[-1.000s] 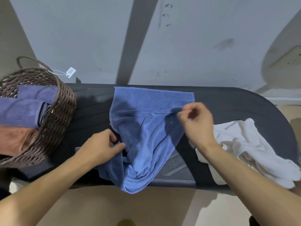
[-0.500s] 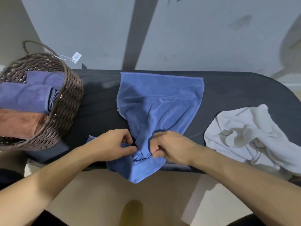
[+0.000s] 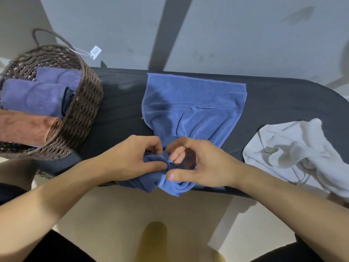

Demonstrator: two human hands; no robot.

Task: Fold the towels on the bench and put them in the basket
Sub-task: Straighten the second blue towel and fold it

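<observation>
My left hand (image 3: pixel 132 157) and right hand (image 3: pixel 190 163) both pinch the bunched near edge of the blue terry towel (image 3: pixel 192 106) on the black padded tabletop (image 3: pixel 120 103). I should find both corners, pull them apart, flatten before folding toward the brown wicker basket (image 3: pixel 83 110).

bare bench (image 3: pixel 120 103) lies open between the basket (image 3: pixel 83 114) and blue towel (image 3: pixel 192 106); white towel (image 3: pixel 294 154) blocks the right end
</observation>
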